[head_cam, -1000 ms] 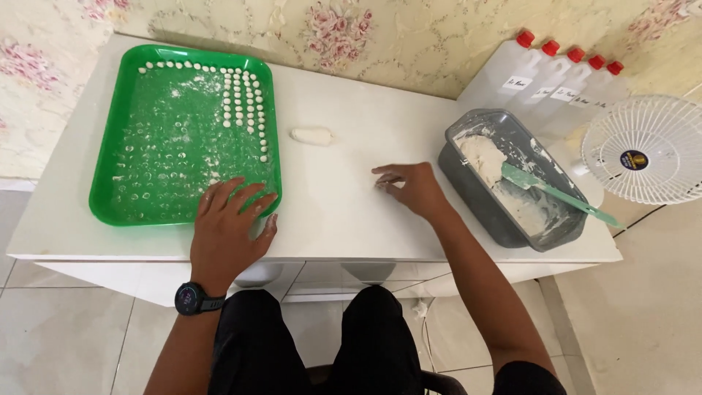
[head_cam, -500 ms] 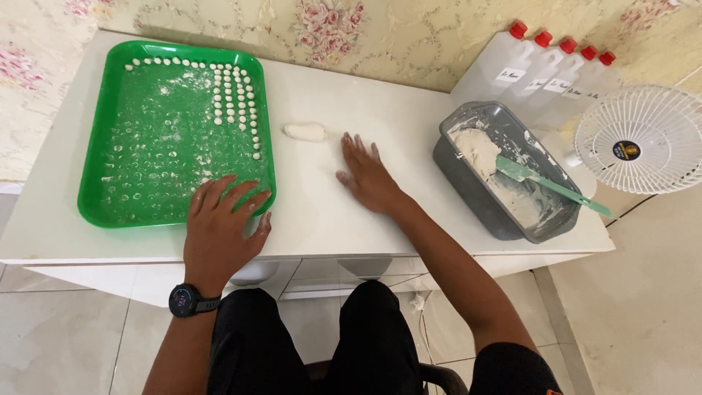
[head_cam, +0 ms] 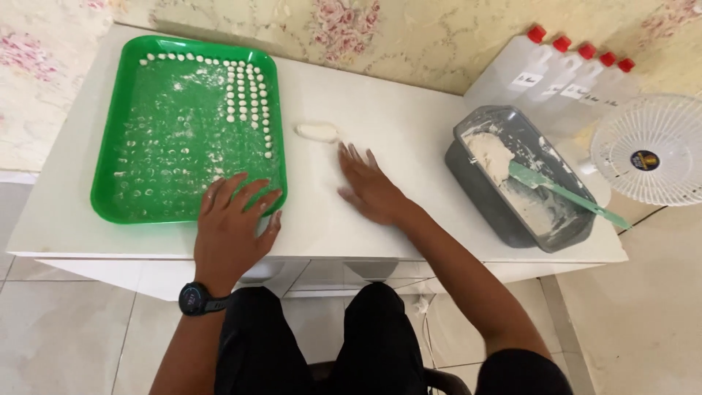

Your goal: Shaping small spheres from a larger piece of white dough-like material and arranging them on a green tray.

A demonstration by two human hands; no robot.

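The left hand (head_cam: 232, 228) lies over the near right corner of the green plastic tray (head_cam: 117, 146), hiding that stretch of rim and the white tabletop (head_cam: 395, 132) beneath it. The round white fan (head_cam: 649, 150) is cut off by the right edge, and the labels on the clear red-capped bottles (head_cam: 567, 73) are too small to make out. The mint green spatula (head_cam: 563, 192) has its blade partly buried in the pale dough inside the grey rectangular tub (head_cam: 468, 172).

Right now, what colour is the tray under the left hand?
Bright green tray, dusted with white flour; the head view shows it clearly.

Left hand (head_cam: 232, 228) flat, fingers spread, right hand (head_cam: 369, 186) flat, reaching forward
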